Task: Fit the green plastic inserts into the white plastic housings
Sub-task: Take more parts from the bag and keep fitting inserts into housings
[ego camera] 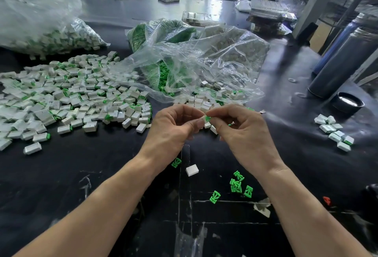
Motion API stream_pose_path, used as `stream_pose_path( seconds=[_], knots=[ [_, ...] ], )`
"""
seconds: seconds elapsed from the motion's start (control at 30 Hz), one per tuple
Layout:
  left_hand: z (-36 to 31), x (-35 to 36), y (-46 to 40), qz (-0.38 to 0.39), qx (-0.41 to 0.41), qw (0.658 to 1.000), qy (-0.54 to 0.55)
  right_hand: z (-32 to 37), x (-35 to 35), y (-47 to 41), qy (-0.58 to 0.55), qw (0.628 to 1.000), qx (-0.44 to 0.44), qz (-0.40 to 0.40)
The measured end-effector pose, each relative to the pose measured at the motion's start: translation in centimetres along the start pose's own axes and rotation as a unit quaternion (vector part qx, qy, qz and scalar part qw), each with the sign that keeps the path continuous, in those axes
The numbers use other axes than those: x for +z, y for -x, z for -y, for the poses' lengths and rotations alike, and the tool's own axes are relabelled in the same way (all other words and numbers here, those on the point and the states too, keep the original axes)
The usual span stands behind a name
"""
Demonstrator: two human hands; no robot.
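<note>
- Black table [102, 174], scuffed; a clear bag [194, 66] at its middle.
- Nearer than the bag, left hand [173, 125] pinches a white housing [201, 119]; right hand [243, 131] pinches a green insert [207, 118] against it.
- Left of the bag: pile of housings [71, 95].
- Right: dark cylinders [345, 60].

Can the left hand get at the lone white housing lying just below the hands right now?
Probably not yet. The white housing lies bare on the black mat with nothing over it, but the left hand is pinching a housing that the right hand is fitting a green insert into.
</note>
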State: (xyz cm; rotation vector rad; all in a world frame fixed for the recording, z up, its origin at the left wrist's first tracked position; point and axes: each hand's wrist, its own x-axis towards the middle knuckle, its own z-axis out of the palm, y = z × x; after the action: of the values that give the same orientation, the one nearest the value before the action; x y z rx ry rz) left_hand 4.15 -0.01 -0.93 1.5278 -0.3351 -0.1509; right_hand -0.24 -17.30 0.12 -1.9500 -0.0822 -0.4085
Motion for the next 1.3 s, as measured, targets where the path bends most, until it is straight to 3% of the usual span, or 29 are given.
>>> stream_pose_path(
  seconds=[0.17, 0.3, 0.43, 0.8, 0.97, 1.3],
  knots=[
    [0.2, 0.0, 0.0, -0.003, -0.004, 1.0, -0.004, 0.0, -0.1, 0.0, 0.007, 1.0, 0.004, 0.016],
    [-0.1, 0.1, 0.1, 0.009, -0.006, 1.0, 0.025, 0.1, 0.2, 0.0, -0.098, 0.993, 0.058, -0.01],
    [-0.2, 0.0, 0.1, 0.003, -0.014, 0.998, 0.063, 0.2, 0.4, 0.3, -0.115, 0.991, 0.069, -0.007],
    [-0.6, -0.1, 0.3, -0.002, -0.003, 1.0, -0.03, 0.4, -0.4, 0.2, 0.065, 0.997, 0.025, 0.043],
    [-1.4, -0.4, 0.6, 0.004, 0.0, 0.996, -0.094, 0.0, -0.3, 0.2, 0.096, 0.993, 0.014, 0.061],
    [-1.7, -0.7, 0.6, 0.027, -0.005, 0.993, -0.117, 0.3, -0.3, 0.3, 0.1, 0.991, 0.013, 0.09]
  ],
)
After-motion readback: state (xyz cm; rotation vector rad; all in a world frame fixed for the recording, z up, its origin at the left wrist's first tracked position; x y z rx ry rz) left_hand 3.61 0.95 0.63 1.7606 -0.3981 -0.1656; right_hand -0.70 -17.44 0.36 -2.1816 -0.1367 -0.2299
